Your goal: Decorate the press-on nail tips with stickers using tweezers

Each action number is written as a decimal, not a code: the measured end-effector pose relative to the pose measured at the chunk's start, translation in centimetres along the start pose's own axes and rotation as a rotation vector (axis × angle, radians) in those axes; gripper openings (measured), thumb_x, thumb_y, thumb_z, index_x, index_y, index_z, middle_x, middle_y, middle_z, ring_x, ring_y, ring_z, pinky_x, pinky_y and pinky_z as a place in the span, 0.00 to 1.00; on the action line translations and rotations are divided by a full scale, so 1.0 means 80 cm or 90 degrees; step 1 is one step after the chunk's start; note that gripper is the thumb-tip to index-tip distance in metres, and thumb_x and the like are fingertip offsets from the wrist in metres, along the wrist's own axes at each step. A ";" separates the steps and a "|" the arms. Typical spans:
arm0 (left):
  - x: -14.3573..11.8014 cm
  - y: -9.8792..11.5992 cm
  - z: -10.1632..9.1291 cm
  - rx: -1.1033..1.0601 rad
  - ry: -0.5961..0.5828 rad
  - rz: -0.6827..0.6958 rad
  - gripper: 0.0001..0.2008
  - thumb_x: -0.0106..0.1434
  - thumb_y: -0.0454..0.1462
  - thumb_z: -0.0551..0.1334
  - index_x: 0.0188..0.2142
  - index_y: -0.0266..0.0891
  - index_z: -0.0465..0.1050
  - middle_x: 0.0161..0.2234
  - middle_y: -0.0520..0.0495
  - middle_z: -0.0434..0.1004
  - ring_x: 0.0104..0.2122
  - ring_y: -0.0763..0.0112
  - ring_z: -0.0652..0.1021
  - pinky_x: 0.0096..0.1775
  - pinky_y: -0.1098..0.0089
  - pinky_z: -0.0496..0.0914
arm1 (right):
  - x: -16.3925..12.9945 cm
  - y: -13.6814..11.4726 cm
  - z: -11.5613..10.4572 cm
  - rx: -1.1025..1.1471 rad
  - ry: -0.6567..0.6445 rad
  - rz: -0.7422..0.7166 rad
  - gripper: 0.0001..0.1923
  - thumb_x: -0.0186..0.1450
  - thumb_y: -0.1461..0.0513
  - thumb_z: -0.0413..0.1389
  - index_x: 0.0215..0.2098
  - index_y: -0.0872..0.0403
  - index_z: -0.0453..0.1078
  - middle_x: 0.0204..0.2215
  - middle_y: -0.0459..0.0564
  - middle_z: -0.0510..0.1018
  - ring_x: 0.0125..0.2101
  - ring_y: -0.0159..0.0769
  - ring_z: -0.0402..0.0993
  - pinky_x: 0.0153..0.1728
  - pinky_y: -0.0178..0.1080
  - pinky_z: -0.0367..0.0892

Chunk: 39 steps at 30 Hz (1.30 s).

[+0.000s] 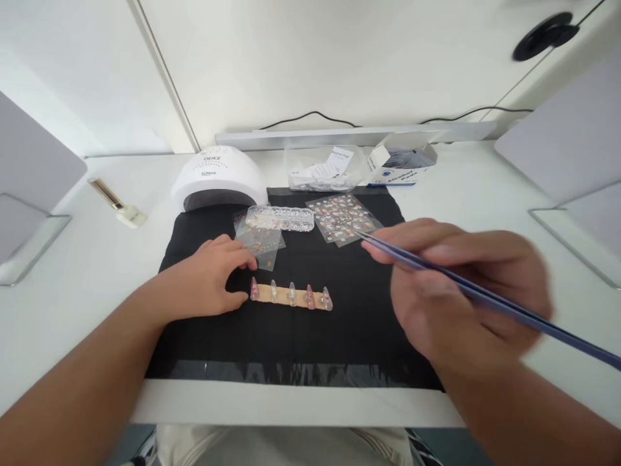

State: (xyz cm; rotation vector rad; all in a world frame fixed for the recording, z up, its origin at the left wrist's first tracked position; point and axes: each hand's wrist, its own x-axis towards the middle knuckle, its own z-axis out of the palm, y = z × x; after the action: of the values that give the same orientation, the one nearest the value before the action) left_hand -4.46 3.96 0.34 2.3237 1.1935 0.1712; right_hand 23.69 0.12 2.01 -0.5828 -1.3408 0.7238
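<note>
My right hand point(466, 285) is closed around a pair of blue tweezers point(485, 294), raised above the right part of the black mat. The tweezers' fine tips point left, near the sticker sheets point(339, 217) with white and orange designs. At the left end of a tan strip point(283, 295), my left hand point(216, 275) rests on the mat with thumb and forefinger apart. The thumb tip is very close to the strip; I cannot tell whether it touches. Several long, pointed false nails point(292, 293), clear and pinkish, sit in a row across the strip.
Behind my left hand lie clear sheets with gold specks point(264, 243) and a compartment case of small gems point(295, 220). A white nail lamp point(218, 175), a clear bin of packets point(325, 175) and an alcohol pad box point(400, 165) stand behind. A polish bottle point(130, 215) lies left.
</note>
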 end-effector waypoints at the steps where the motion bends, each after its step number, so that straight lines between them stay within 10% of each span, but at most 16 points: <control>1: 0.001 0.000 0.003 -0.001 -0.002 0.003 0.12 0.58 0.35 0.66 0.43 0.41 0.74 0.42 0.44 0.79 0.47 0.51 0.73 0.51 0.52 0.67 | -0.001 -0.016 0.002 -0.033 -0.009 -0.014 0.08 0.65 0.61 0.68 0.42 0.43 0.81 0.34 0.47 0.85 0.37 0.43 0.81 0.44 0.51 0.76; 6: 0.006 0.002 0.009 -0.008 -0.015 0.021 0.05 0.59 0.35 0.67 0.37 0.42 0.75 0.38 0.46 0.79 0.44 0.54 0.75 0.50 0.54 0.67 | 0.012 -0.053 -0.019 -0.261 0.029 0.076 0.08 0.66 0.63 0.67 0.38 0.40 0.78 0.36 0.49 0.81 0.44 0.46 0.79 0.44 0.50 0.72; 13: 0.008 0.004 0.005 -0.035 -0.046 0.054 0.03 0.60 0.33 0.66 0.32 0.42 0.75 0.34 0.49 0.77 0.41 0.59 0.74 0.48 0.59 0.68 | 0.048 0.027 -0.086 -0.311 -0.192 -0.136 0.14 0.53 0.60 0.76 0.36 0.42 0.83 0.26 0.47 0.84 0.28 0.42 0.77 0.29 0.48 0.72; 39: 0.002 -0.005 0.008 -0.027 -0.116 0.067 0.02 0.68 0.35 0.65 0.37 0.44 0.77 0.36 0.50 0.72 0.40 0.62 0.71 0.49 0.59 0.64 | 0.031 0.039 -0.099 -0.307 -0.409 -0.190 0.11 0.63 0.72 0.64 0.39 0.51 0.72 0.28 0.48 0.80 0.30 0.38 0.80 0.34 0.44 0.82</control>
State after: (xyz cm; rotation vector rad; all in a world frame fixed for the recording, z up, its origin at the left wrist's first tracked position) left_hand -4.39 4.04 -0.40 2.3111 0.9713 0.0205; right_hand 31.25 4.25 0.12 -0.5245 -2.1802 0.3401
